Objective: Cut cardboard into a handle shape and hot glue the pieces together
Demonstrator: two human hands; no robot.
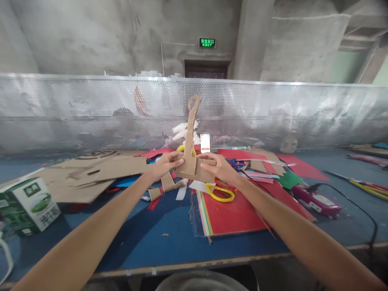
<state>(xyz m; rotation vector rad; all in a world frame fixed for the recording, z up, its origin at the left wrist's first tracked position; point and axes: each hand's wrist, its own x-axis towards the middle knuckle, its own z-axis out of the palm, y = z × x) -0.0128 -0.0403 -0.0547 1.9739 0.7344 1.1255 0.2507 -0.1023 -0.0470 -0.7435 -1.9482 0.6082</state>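
I hold a brown cardboard model (194, 163) in the air over the blue table (145, 242), between both hands. It has a boxy base and a tall thin arm that ends in a loop at the top. My left hand (166, 163) grips the left side of the base with fingers closed on it. My right hand (220, 167) grips the right side the same way. Just below the model lie cardboard offcuts (168, 184) and yellow-handled scissors (220, 193).
A stack of coloured paper with a red top sheet (233, 212) lies under my right arm. Flat cardboard sheets (91, 173) and a green and white carton (28, 204) sit at the left. A purple glue gun (315, 200) with its black cord is at the right. A perforated metal screen (273, 113) closes off the back.
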